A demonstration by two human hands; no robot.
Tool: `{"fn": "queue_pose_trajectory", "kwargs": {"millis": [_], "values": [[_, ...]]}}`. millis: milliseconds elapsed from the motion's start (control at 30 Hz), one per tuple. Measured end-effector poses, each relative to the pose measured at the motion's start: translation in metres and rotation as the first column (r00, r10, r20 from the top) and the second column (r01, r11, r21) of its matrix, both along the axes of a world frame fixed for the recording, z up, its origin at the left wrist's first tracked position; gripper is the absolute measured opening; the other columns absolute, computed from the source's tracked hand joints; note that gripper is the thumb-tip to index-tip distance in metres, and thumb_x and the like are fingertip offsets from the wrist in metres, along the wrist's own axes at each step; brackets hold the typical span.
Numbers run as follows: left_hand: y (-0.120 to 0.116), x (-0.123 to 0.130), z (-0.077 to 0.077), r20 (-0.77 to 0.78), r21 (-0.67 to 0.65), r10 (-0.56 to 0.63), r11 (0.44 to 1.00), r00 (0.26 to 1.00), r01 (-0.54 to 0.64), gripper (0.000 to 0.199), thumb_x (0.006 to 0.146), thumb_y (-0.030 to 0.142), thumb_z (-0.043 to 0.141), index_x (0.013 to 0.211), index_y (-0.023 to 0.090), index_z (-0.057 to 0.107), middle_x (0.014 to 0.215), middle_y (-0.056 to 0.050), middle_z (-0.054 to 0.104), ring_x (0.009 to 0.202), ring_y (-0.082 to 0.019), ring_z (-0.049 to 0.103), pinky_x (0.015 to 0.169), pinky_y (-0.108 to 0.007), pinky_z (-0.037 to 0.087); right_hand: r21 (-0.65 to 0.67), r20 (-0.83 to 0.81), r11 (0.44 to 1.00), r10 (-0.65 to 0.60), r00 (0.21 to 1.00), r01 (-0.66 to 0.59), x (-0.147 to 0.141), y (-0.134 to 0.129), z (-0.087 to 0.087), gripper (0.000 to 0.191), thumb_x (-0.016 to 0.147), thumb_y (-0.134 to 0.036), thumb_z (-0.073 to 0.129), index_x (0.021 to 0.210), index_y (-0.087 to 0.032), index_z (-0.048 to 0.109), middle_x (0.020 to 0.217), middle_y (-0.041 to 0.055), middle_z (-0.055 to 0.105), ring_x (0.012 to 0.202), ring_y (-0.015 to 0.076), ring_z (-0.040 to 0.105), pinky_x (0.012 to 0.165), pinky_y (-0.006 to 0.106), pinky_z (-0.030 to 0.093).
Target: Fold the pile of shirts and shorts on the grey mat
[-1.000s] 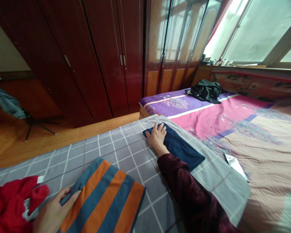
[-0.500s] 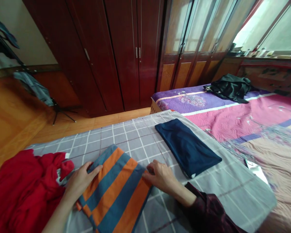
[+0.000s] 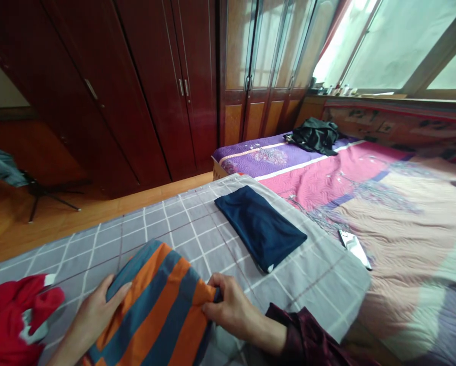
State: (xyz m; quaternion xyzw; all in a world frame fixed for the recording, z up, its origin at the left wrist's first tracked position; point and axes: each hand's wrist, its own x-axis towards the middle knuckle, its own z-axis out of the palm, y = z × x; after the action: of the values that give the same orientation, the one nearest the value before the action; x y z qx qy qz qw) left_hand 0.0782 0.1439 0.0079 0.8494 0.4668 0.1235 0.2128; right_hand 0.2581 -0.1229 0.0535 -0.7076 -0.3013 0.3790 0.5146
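An orange and blue-grey striped folded cloth (image 3: 157, 305) lies at the lower middle, slightly lifted and bent between my hands. My left hand (image 3: 98, 307) grips its left edge, thumb on top and fingers beneath. On the right edge, my right hand (image 3: 228, 305) pinches the fabric between thumb and fingers. Beyond it, a folded dark navy cloth (image 3: 260, 226) rests flat on the grey checked sheet (image 3: 182, 218). A crumpled red garment (image 3: 7, 315) with a grey-white part lies at the lower left, near my left forearm.
A phone (image 3: 353, 247) lies on the pink and beige bedspread (image 3: 395, 203) at the right. A black garment (image 3: 315, 135) sits farther back on the bed. Dark red wardrobes (image 3: 155, 91) stand behind, with a black stand (image 3: 41, 193) at the left.
The view has turned right. My right hand has closed more firmly on the striped cloth's edge, and the cloth now looks bent and a little raised.
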Motion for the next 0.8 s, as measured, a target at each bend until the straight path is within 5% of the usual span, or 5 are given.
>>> {"fn": "queue_pose_trajectory", "kwargs": {"millis": [233, 500, 667, 800], "values": [[-0.036, 0.074, 0.012, 0.190, -0.225, -0.206, 0.943, 0.960, 0.247, 0.055, 0.077, 0.059, 0.047, 0.110, 0.015, 0.054, 0.110, -0.010, 0.068, 0.106, -0.030, 0.062, 0.091, -0.035, 0.050, 0.130, -0.171, 0.977, -0.145, 0.975, 0.168, 0.038, -0.046, 0.008, 0.015, 0.066, -0.025, 0.059, 0.075, -0.019, 0.049, 0.056, -0.0074, 0.047, 0.046, 0.0070, 0.043, 0.041, 0.018, 0.033], [-0.074, 0.202, 0.083, 0.425, -0.134, -0.433, 0.838, 0.795, 0.529, 0.051, 0.080, 0.054, 0.053, 0.110, 0.013, 0.055, 0.108, -0.008, 0.067, 0.098, -0.026, 0.063, 0.088, -0.035, 0.049, 0.242, -0.225, 0.861, -0.399, 0.889, 0.448, 0.102, -0.109, 0.030, 0.030, 0.068, -0.039, 0.072, 0.072, -0.018, 0.050, 0.057, -0.0044, 0.054, 0.045, 0.0089, 0.049, 0.040, 0.021, 0.043], [-0.090, 0.277, 0.119, 0.550, -0.097, -0.542, 0.714, 0.636, 0.693, 0.051, 0.079, 0.051, 0.060, 0.110, 0.011, 0.058, 0.109, -0.009, 0.067, 0.100, -0.026, 0.062, 0.089, -0.036, 0.049, 0.309, -0.243, 0.767, -0.508, 0.826, 0.563, 0.138, -0.134, 0.048, 0.027, 0.067, -0.035, 0.074, 0.078, -0.017, 0.058, 0.063, -0.0021, 0.056, 0.051, 0.0110, 0.052, 0.040, 0.022, 0.044], [-0.095, 0.334, 0.119, 0.554, -0.101, -0.636, 0.589, 0.537, 0.802, 0.049, 0.081, 0.047, 0.060, 0.115, 0.011, 0.058, 0.112, -0.009, 0.067, 0.101, -0.025, 0.063, 0.087, -0.036, 0.049, 0.292, -0.299, 0.722, -0.553, 0.777, 0.627, 0.169, -0.143, 0.038, 0.031, 0.061, -0.035, 0.075, 0.081, -0.017, 0.060, 0.068, -0.0005, 0.060, 0.051, 0.0110, 0.053, 0.041, 0.022, 0.044]]}}
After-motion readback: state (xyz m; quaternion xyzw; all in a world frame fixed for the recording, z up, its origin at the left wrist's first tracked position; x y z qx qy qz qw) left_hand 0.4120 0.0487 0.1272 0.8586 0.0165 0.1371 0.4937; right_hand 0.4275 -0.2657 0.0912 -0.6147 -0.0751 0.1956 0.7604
